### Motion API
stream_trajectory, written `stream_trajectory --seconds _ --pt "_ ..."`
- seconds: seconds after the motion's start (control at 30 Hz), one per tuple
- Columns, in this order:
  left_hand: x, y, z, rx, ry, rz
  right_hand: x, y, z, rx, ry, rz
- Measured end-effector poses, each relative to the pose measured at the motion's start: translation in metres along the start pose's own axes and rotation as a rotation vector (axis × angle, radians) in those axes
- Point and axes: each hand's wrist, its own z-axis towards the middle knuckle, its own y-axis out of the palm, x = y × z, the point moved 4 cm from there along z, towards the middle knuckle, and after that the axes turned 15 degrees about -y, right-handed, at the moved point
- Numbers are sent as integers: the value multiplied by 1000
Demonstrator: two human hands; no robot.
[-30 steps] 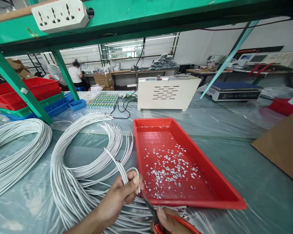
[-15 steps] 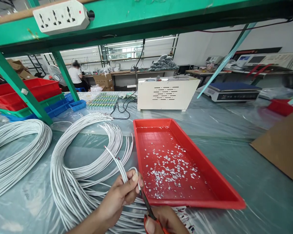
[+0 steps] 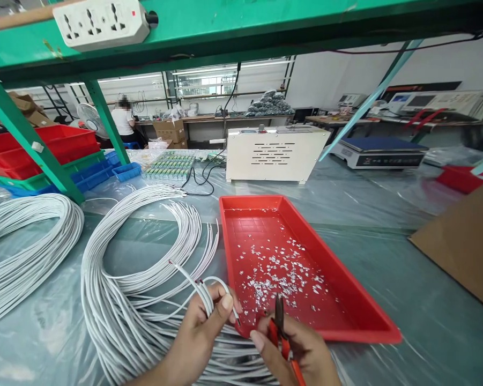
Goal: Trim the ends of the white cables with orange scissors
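Observation:
Several white cables are gripped in my left hand (image 3: 203, 324), fingers closed around them in front of the tray's near left corner. One white cable (image 3: 225, 287) loops over the fingers, and its dark tip points down to the right. My right hand (image 3: 295, 343) is closed around orange-handled scissors (image 3: 280, 316), blades pointing up over the tray's near edge, apart from the cable tip. Beyond them lies the red tray (image 3: 317, 236), its floor strewn with small silvery scraps (image 3: 281, 273). A large coil of white cable (image 3: 100, 279) spreads under and left of my left hand.
A second cable coil (image 3: 28, 257) lies far left, near stacked plastic bins (image 3: 44, 150). Behind the tray stand a cream metal box (image 3: 275, 155) and a scale (image 3: 380, 153). Cardboard (image 3: 462, 241) sits at right. A green shelf beam (image 3: 241, 32) crosses overhead. A person (image 3: 123, 120) sits far back.
My right hand has moved the scissors up and right, away from the cable tip. The looped cable's end now sticks out to the right of my left fingers.

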Motion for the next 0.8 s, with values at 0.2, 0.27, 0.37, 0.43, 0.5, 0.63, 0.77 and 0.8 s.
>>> stream_trajectory --seconds 0.2,0.27,0.37,0.43,0.5,0.63,0.77,0.8 --pt "-3 8 -2 -9 96 64 11 3 6 -47 117 218" --pt "-3 9 -2 -6 101 73 15 4 6 -69 112 234" --pt "-2 10 -3 4 107 70 20 5 4 -54 98 245" --pt "-2 11 -3 13 105 55 23 6 2 -29 77 273" --pt "-2 11 -3 16 103 49 24 6 2 -9 65 298" --pt "-4 11 -4 4 110 67 25 7 2 -19 46 287" --pt "-9 9 -3 11 119 79 24 6 3 -8 18 258" --pt "-10 9 -3 21 121 81 24 5 3 -5 13 253"
